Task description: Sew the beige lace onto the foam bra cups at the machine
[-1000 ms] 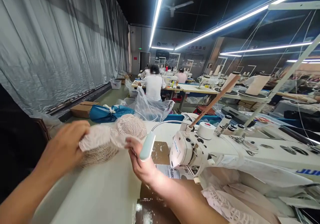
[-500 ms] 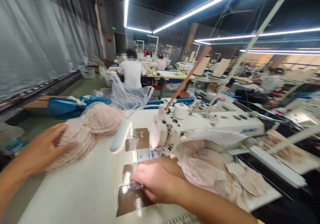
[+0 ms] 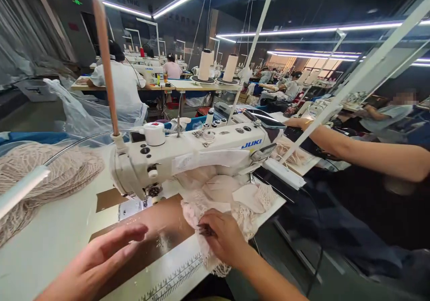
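Note:
My left hand (image 3: 97, 260) lies flat on the brown taped patch of the sewing table (image 3: 50, 247), fingers stretched out and holding nothing. My right hand (image 3: 223, 240) is closed on the edge of a heap of pale lace pieces (image 3: 235, 193) lying under the arm of the white JUKI sewing machine (image 3: 201, 151). A small dark object shows at its fingertips; I cannot make it out. The needle (image 3: 145, 200) stands just beyond my left fingertips. A printed ruler (image 3: 178, 276) runs along the table's front edge.
A big pile of beige lace (image 3: 50, 171) sits at the left, with a white lamp head (image 3: 20, 191) over it. Another person's arm (image 3: 352, 151) reaches in from the right behind the machine. Thread cones (image 3: 204, 66) and other workers sit at tables beyond.
The view has swung right. My left hand has left the lace pile and now lies on the table. My right hand has moved right onto the lace pieces under the machine.

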Demonstrator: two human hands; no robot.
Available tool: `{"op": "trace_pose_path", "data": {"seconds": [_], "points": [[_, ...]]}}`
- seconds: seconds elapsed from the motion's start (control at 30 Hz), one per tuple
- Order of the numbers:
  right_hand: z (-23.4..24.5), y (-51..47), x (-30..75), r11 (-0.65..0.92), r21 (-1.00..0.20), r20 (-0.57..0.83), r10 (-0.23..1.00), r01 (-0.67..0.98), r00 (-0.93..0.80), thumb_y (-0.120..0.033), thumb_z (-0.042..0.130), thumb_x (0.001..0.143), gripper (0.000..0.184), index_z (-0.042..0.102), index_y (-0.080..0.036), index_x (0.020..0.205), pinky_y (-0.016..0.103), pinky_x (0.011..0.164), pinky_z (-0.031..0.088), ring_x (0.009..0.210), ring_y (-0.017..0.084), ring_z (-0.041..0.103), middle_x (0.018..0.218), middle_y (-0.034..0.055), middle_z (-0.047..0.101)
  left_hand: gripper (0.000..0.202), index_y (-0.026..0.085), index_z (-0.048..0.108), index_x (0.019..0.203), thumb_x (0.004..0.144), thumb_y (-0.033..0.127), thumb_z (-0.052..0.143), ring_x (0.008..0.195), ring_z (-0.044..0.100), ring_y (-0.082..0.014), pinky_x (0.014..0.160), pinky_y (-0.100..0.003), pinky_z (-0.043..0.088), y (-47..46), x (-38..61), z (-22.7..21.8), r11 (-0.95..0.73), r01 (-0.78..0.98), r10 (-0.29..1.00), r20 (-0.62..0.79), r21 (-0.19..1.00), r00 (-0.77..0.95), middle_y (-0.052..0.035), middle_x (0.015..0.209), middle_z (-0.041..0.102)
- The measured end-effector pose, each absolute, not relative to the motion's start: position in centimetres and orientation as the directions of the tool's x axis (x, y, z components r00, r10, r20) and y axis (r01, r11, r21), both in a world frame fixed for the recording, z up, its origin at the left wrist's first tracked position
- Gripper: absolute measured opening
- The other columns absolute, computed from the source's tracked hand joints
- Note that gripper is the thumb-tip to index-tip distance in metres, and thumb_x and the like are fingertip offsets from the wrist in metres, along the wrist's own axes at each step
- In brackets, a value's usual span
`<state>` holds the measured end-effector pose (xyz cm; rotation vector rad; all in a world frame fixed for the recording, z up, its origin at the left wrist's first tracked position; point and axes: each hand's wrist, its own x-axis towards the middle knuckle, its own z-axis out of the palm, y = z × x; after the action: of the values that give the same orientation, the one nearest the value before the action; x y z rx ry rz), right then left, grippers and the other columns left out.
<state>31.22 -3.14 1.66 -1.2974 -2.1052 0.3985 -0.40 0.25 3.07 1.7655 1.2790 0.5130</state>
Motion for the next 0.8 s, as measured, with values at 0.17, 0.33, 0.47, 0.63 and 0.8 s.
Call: {"op": "trace_pose_path", "data": {"seconds": [0.17, 0.33, 0.47, 0.63, 0.8], "points": [[0.6, -2.9, 27.6, 0.793, -0.415, 0.416, 0.602, 0.446, -0.682, -0.021, 0.058, 0.074, 0.016, 0.062, -0.022, 0.089, 0.022, 0.058, 0.041, 0.071, 0.013, 0.061, 0.085, -0.0016, 0.069, 0.052, 0.026, 0.052, 0.132, 0.090, 0.056, 0.043, 0.126, 0.048, -0.0268, 0.104, -0.037, 0.041, 2.4, 8.9, 5.6, -0.128, 0.485, 0.833, -0.172, 0.865, 0.526, -0.0063, 0.139, 0.052], [-1.6, -2.7, 25.8, 0.956, -0.171, 0.324, 0.281, 0.236, -0.903, -0.023, 0.055, 0.084, 0.013, 0.067, -0.025, 0.090, 0.024, 0.063, 0.041, 0.079, 0.013, 0.060, 0.088, -0.0055, 0.071, 0.029, 0.023, 0.069, 0.089, 0.077, 0.048, 0.061, 0.082, 0.063, -0.0236, 0.071, -0.030, 0.047, 3.1, 13.5, 6.7, -0.353, 0.705, 0.694, -0.334, 0.615, 0.638, -0.0036, 0.086, 0.071], [-2.5, -3.3, 26.3, 0.957, -0.212, 0.320, 0.258, 0.197, -0.912, -0.023, 0.056, 0.088, 0.012, 0.067, -0.023, 0.091, 0.020, 0.060, 0.040, 0.073, 0.009, 0.059, 0.083, -0.0066, 0.070, 0.018, 0.021, 0.061, 0.071, 0.071, 0.039, 0.061, 0.065, 0.058, -0.0218, 0.053, -0.027, 0.033, 2.0, 14.6, 6.3, -0.386, 0.845, 0.762, -0.388, 0.369, 0.518, -0.0019, 0.067, 0.064], [-2.1, -4.2, 27.2, 0.945, -0.265, 0.388, 0.285, 0.191, -0.876, -0.025, 0.047, 0.094, 0.019, 0.063, -0.023, 0.102, 0.023, 0.055, 0.037, 0.068, 0.010, 0.055, 0.085, -0.0064, 0.067, 0.013, 0.020, 0.059, 0.070, 0.076, 0.025, 0.049, 0.059, 0.054, -0.0214, 0.054, -0.030, 0.029, 0.4, 12.9, 4.4, -0.418, 0.883, 0.800, -0.374, 0.213, 0.469, -0.0070, 0.068, 0.063], [-0.6, -4.8, 26.9, 0.912, -0.398, 0.423, 0.279, 0.100, -0.862, -0.024, 0.039, 0.099, 0.022, 0.057, -0.021, 0.111, 0.019, 0.064, 0.040, 0.077, 0.008, 0.056, 0.098, -0.0054, 0.065, 0.025, 0.018, 0.052, 0.067, 0.087, 0.030, 0.045, 0.062, 0.047, -0.0167, 0.057, -0.028, 0.031, -1.7, 8.8, 3.7, -0.198, 0.781, 0.798, -0.365, 0.592, 0.479, -0.0034, 0.068, 0.056]]}}
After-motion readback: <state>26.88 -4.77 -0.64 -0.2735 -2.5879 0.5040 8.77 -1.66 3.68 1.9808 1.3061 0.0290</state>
